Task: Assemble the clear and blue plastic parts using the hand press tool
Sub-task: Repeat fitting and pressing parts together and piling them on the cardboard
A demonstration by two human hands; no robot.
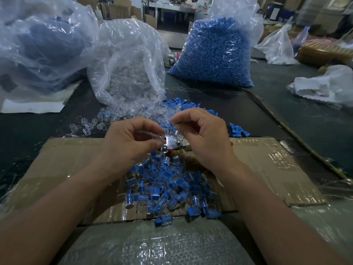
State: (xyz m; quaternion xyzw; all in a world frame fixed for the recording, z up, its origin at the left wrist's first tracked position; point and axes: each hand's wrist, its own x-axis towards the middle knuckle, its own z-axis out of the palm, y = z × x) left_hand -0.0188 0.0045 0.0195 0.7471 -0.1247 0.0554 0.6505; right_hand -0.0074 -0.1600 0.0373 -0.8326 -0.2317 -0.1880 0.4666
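Well underway: heap of assembled clear-and-blue pieces [168,190] at 6 o'clock on the cardboard sheet [63,159]. Left hand [129,140] pinching a clear part [152,137], right hand [202,134] pinching a blue part [174,123], above the metal hand press tool [172,142]. Far from finished: full bag of blue parts [214,54] at 1 o'clock, bag of clear parts [128,66] at 11 on the bench [286,115].

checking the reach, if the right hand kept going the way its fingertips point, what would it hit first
Probably the left hand: the right hand points left across a small gap above the metal press tool. Depth is hard to judge.

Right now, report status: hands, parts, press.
Left hand pinching clear part. Right hand pinching blue part. Both over metal press tool. Nothing in the way.
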